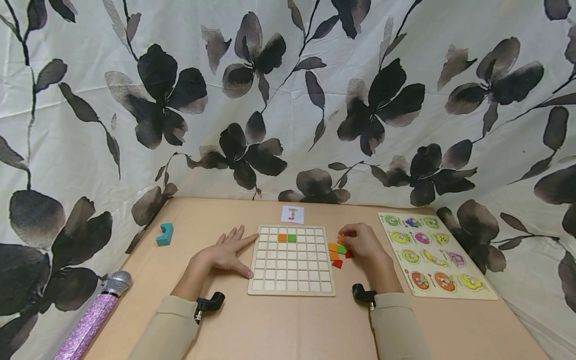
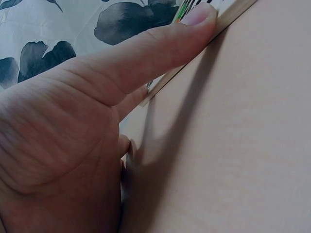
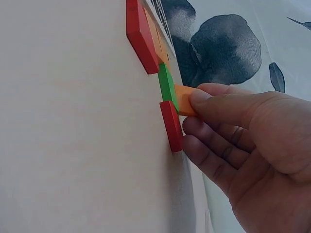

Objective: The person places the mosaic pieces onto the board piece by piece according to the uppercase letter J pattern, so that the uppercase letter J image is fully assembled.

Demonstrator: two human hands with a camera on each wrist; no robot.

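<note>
A white gridded board (image 1: pixel 291 275) lies on the table, with an orange tile (image 1: pixel 282 237) and a green tile (image 1: pixel 292 238) side by side near its top. My left hand (image 1: pixel 222 254) is spread at the board's left side, thumb and index finger straight and touching its edge. To the right of the board, my right hand (image 1: pixel 366 248) pinches an orange tile (image 3: pixel 184 101) between thumb and fingers. Beneath and beside it lie loose tiles: a green tile (image 3: pixel 167 87), red tiles (image 3: pixel 171 127) and more orange ones (image 1: pixel 333 255). Part of this pile is hidden by the right hand.
Behind the board lies a small card (image 1: pixel 293 214) with a coloured grid pattern. A fruit-picture board (image 1: pixel 450 292) is on the right. At the left are a blue angular block (image 1: pixel 165 235) and a glittery pink microphone (image 1: pixel 90 320). A floral cloth (image 1: pixel 315 165) hangs behind the table.
</note>
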